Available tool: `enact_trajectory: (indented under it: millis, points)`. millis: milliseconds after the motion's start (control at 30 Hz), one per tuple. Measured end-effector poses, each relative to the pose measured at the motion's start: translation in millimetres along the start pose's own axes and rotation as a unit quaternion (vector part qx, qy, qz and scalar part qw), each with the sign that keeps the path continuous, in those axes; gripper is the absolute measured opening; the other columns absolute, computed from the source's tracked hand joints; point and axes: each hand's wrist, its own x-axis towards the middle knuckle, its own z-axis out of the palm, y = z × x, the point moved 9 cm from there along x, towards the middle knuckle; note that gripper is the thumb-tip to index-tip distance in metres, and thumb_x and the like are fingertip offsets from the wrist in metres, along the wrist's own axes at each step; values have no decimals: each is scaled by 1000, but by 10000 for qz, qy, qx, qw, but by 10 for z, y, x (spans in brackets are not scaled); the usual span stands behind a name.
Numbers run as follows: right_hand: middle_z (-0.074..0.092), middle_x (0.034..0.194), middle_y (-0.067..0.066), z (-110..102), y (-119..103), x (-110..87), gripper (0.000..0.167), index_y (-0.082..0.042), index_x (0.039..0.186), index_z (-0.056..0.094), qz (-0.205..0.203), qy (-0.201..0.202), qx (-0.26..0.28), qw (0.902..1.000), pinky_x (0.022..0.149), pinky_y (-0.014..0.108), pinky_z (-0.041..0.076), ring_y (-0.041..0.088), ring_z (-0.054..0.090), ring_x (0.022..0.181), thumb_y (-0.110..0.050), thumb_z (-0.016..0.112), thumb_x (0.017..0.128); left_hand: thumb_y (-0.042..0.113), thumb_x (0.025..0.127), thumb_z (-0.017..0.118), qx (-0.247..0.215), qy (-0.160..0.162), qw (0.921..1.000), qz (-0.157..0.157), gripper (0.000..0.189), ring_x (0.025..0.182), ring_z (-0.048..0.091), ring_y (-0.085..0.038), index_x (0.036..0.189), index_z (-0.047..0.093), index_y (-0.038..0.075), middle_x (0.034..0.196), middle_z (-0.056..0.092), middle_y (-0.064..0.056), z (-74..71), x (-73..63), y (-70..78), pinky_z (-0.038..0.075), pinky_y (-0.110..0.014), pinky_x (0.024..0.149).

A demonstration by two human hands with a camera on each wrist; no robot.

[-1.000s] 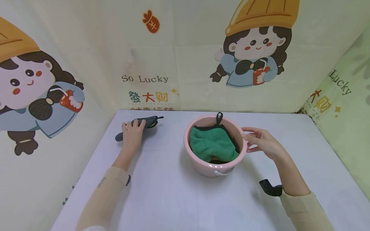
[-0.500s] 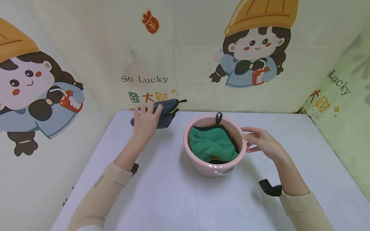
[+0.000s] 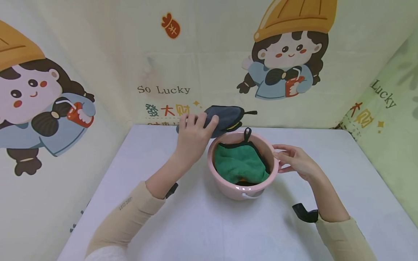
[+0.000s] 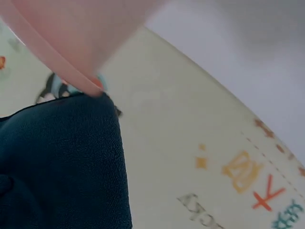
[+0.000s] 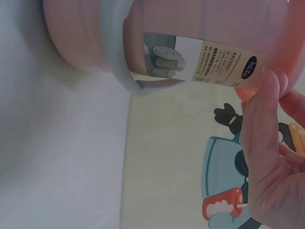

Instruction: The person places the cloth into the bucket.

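My left hand (image 3: 194, 139) grips a folded dark blue cloth (image 3: 225, 117) with black edging, a black loop and a bit of yellow showing. It hangs raised at the back left rim of a pink bucket (image 3: 228, 190). In the left wrist view the blue cloth (image 4: 62, 162) fills the lower left, near the bucket's rim (image 4: 52, 57). A green cloth (image 3: 241, 163) with black edging and a loop lies inside the bucket. My right hand (image 3: 300, 161) pinches the bucket's right rim; the right wrist view shows the fingers (image 5: 264, 109) against the bucket's outer wall.
The bucket stands upright on a white table (image 3: 183, 224), its white handle (image 3: 251, 195) hanging down in front. A printed label (image 5: 209, 62) is on its side. A cartoon-patterned curtain (image 3: 212, 72) rises behind the table's back edge.
My left hand has lifted the dark blue cloth off the table's left side and carried it rightward to the bucket's rim. The right hand and bucket have stayed put.
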Motion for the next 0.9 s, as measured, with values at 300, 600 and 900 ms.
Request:
enact_trajectory:
  millis: [300, 600, 900]
  points:
    - [63, 85, 2, 2, 13, -5, 59, 4, 137, 31, 33, -42, -47, 10000, 66, 35, 55, 13, 59, 70, -26, 54, 92, 6, 93, 45, -165, 16, 9978, 640, 20, 79, 47, -25, 108, 52, 17, 95, 52, -8, -3, -30, 501, 38, -41, 78]
    - [60, 83, 3, -10, 10, -11, 57, 6, 136, 31, 35, 23, -78, 10000, 66, 36, 55, 12, 58, 71, -22, 54, 93, 15, 90, 52, -295, -460, 9927, 1074, 21, 84, 51, -23, 109, 52, 22, 96, 54, -4, 167, -149, 845, 40, -39, 83]
    - [63, 99, 9, -5, 8, -17, 59, 4, 137, 31, 44, 35, -78, 10000, 68, 37, 55, 12, 61, 77, -25, 55, 92, 28, 87, 61, -697, -1254, 9805, 1342, 29, 88, 49, -23, 114, 52, 24, 100, 54, -3, 385, -245, 1055, 38, -38, 84]
